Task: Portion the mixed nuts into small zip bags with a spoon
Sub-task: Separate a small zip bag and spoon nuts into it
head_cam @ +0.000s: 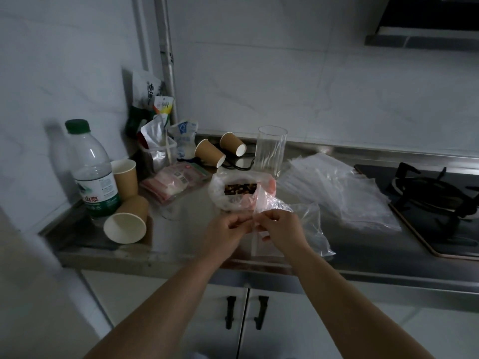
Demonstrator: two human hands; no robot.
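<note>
Over the steel desk (181,244), the left hand (228,229) and right hand (281,225) pinch the mouth of a small zip bag (308,229) — apparently opening it — just before the mixed nuts (240,189); no spoon visible, so finding one likely comes next.

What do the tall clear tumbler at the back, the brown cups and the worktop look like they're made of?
Tall tumbler: probably glass, clear and glossy, with a thick rim and base; hard plastic is possible. Brown cups: paper, it seems, matt kraft-brown outside and white inside, with a rolled rim. Worktop: likely stainless steel, a dull grey brushed sheet with a folded front edge and soft reflections.
</note>
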